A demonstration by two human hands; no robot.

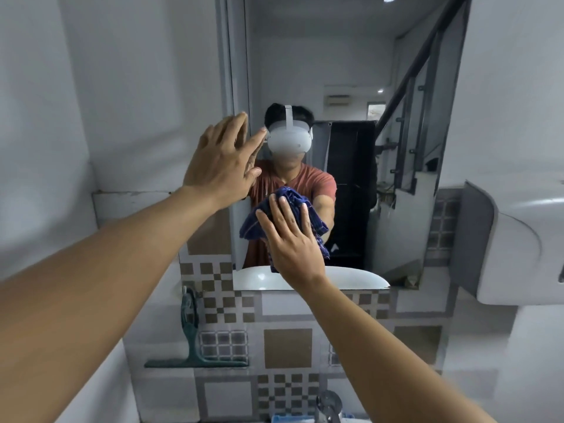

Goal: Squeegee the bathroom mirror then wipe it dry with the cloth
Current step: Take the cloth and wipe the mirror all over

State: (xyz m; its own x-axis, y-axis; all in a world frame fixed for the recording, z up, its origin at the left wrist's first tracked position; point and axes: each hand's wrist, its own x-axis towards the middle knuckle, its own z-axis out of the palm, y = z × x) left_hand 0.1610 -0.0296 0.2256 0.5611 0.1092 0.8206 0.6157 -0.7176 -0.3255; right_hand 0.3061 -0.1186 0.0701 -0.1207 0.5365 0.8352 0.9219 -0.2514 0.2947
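Observation:
The tall mirror (345, 62) hangs on the wall straight ahead. My right hand (293, 239) presses a crumpled dark blue cloth (283, 206) flat against the lower middle of the glass, fingers spread over it. My left hand (222, 160) rests flat and open against the mirror's left edge, higher up, holding nothing. A dark green squeegee (195, 346) hangs on the tiled wall below the mirror at the left, blade at the bottom, apart from both hands.
A white wall-mounted box (518, 245) juts out at the right, close to the mirror's edge. Checked tiles (287, 346) cover the wall below. A chrome tap (329, 404) sits at the bottom edge. The mirror reflects a person wearing a headset.

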